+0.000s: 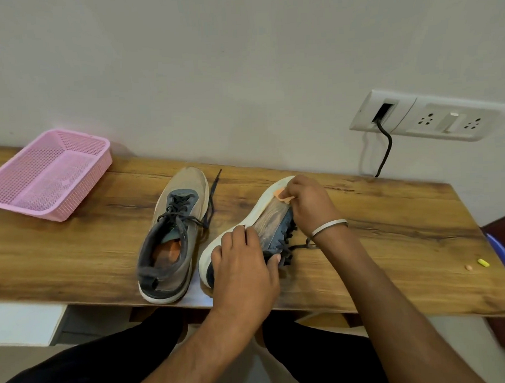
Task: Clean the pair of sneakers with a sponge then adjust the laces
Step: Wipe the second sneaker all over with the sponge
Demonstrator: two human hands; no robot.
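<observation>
the tilted beige and grey sneaker with a white sole (271, 219) is lying on its side on the brown wooden table (392, 228), its long axis running from 7 to 1 o'clock. its heel is gripped by the left hand (244, 267). a small orange sponge piece (282, 196) is pinched at the toe by the right hand (311, 204), which is nearer. most of the sponge is hidden by fingers.

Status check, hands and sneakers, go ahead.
Left hand grips tilted sneaker. Right hand pinches orange sponge at its toe. Nothing blocking.
</observation>
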